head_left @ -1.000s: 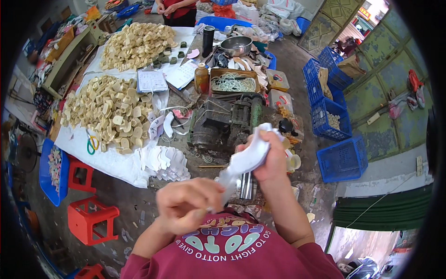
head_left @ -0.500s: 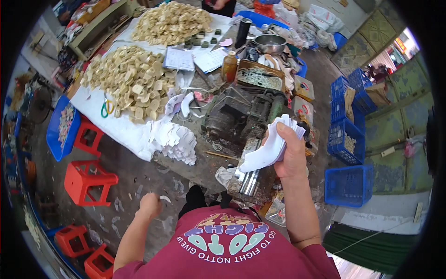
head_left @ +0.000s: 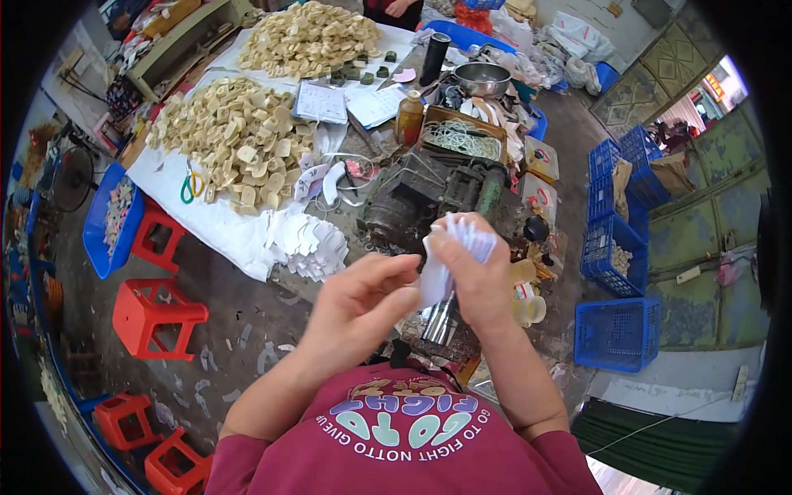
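Observation:
My right hand (head_left: 480,276) is closed around a stack of thin white curved pieces (head_left: 436,276), held tilted above a shiny metal cylinder (head_left: 440,322). Beside the stack's left edge, my left hand (head_left: 359,305) has its thumb and fingers apart, with nothing seen between them. Whether its fingertips touch the stack I cannot tell. Just beyond both hands is a dark, greasy machine (head_left: 404,198). A pile of similar white pieces (head_left: 309,247) lies at the near corner of the white-covered table.
Two heaps of beige pieces (head_left: 235,148) cover the table, with green-handled scissors (head_left: 191,183) beside one. Red stools (head_left: 157,318) stand at left, blue crates (head_left: 615,330) at right. A brown bottle (head_left: 408,118) and a metal bowl (head_left: 481,78) sit behind the machine. Another person's hand (head_left: 400,8) shows at the far edge.
My right hand has brought the stack left and nearer to me. My left hand has risen from low at the left to the stack's side; the small white piece near it no longer shows.

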